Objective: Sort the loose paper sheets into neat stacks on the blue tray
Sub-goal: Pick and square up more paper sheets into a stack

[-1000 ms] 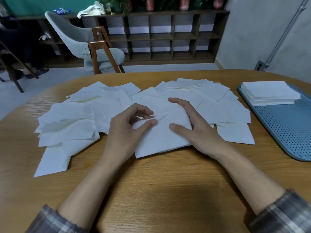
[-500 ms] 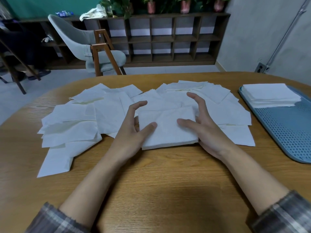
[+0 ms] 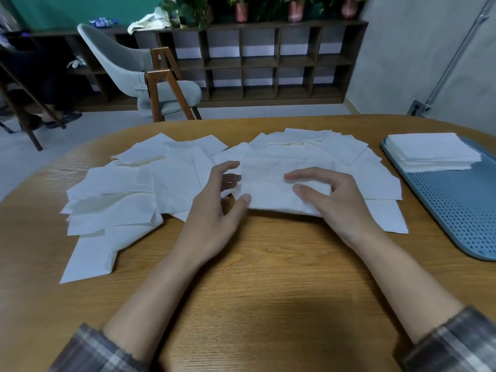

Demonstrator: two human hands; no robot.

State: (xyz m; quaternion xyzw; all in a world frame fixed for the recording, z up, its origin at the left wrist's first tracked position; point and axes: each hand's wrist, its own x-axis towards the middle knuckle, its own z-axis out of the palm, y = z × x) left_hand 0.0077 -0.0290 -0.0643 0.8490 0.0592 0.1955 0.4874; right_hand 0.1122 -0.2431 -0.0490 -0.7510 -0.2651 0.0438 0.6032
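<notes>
A small stack of white paper sheets (image 3: 268,189) lies at the table's middle, on top of the loose sheets (image 3: 128,189) spread across the wood. My left hand (image 3: 214,208) holds the stack's left edge, thumb at its near corner and curved fingers at its side. My right hand (image 3: 341,202) arches over the stack's right part, forefinger and thumb curled down onto the top sheet. The blue perforated tray (image 3: 456,210) sits at the right edge. A neat stack of sheets (image 3: 432,151) rests on the tray's far end.
The round wooden table (image 3: 268,277) shows bare wood near me. Beyond it stand a grey chair (image 3: 139,73) and a low dark shelf unit (image 3: 268,63) with potted plants on top. A person's legs (image 3: 40,84) are at the far left.
Both hands gathered the sheets into a squared stack. They have since shifted with it slightly right, and the right hand went from flat against the stack's side to arched on top.
</notes>
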